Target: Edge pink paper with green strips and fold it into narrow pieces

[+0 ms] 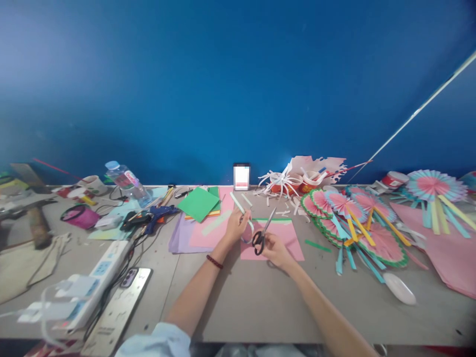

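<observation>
My left hand (pixel 238 225) pinches a narrow pale strip (pixel 238 203) that sticks up past the fingers, and a loop of it seems to hang below. Whether this is paper or tape I cannot tell. In my right hand (pixel 275 249) are black-handled scissors (pixel 259 241), blades pointing up and away. Both hands are over a pink paper sheet (pixel 286 237) with a green band along its far edge. Left of it lie a pink and purple paper stack (pixel 180 235) and green square sheets (pixel 200 203).
Folded paper fans (pixel 383 243) with ribbon-like strips crowd the right side, near a white oval object (pixel 399 288). On the left are a power strip (pixel 100 277), a phone (pixel 117 312), a blue glue gun (pixel 158 216), a bottle (pixel 126 179) and a hammer (pixel 38 228). A small screen (pixel 241 177) leans on the wall.
</observation>
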Action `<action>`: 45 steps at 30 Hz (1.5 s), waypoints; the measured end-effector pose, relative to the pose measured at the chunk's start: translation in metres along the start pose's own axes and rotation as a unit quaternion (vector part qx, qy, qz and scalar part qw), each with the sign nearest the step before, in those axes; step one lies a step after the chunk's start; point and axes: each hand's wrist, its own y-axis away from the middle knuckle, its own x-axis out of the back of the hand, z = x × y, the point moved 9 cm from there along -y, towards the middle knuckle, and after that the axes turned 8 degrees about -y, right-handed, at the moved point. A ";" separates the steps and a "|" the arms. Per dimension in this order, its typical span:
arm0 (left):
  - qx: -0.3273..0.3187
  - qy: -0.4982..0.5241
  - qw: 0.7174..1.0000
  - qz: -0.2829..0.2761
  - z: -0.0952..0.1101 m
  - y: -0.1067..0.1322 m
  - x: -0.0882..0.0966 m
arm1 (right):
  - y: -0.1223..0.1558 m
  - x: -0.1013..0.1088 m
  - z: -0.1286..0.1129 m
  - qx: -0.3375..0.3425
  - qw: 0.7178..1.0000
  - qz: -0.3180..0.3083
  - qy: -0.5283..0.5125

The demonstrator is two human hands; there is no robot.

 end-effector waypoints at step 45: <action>0.055 0.074 0.996 -0.013 0.001 0.000 -0.003 | 0.013 0.082 0.009 -0.175 0.971 -0.049 0.158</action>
